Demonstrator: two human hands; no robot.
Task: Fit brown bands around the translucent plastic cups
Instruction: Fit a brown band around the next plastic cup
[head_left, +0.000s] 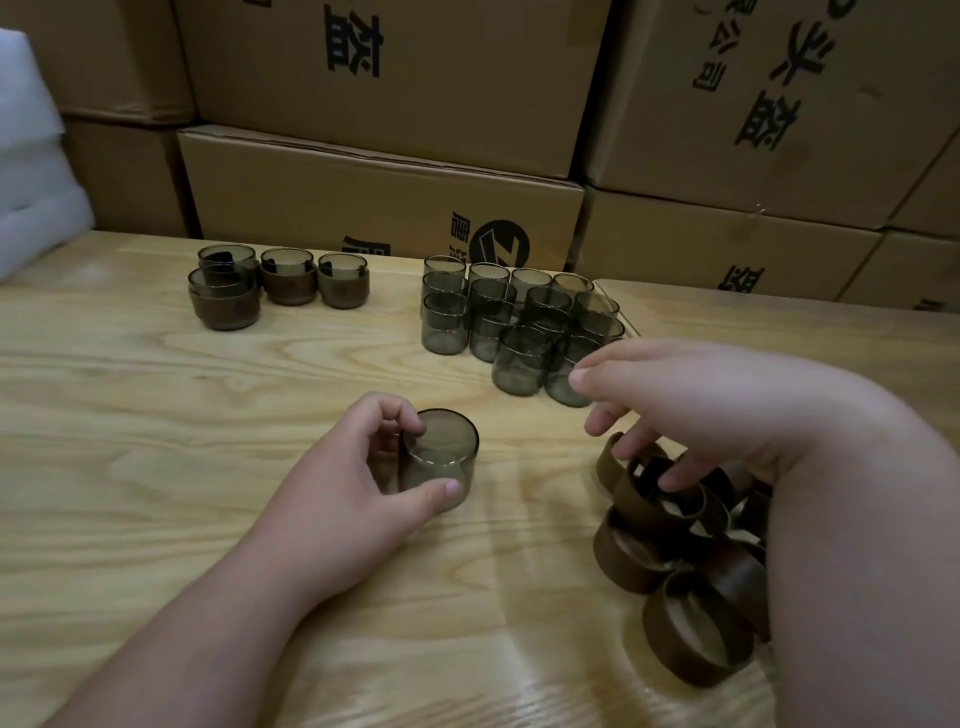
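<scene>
My left hand (337, 483) grips one translucent grey cup (441, 457), which stands on the wooden table (156, 415) near the middle. My right hand (701, 405) hovers over a pile of several brown bands (691, 639) at the right. Its fingers are spread, and the lower fingertips touch the topmost band (649, 499) without closing on it. Behind that hand stands a cluster of several bare translucent cups (519, 322). Several cups wearing brown bands (288, 283) sit at the far left of the table, some of them stacked.
Stacked cardboard boxes (379, 208) form a wall along the table's far edge. A white foam bundle (31, 171) lies at the far left. Bare wood stretches between the banded cups and my left hand.
</scene>
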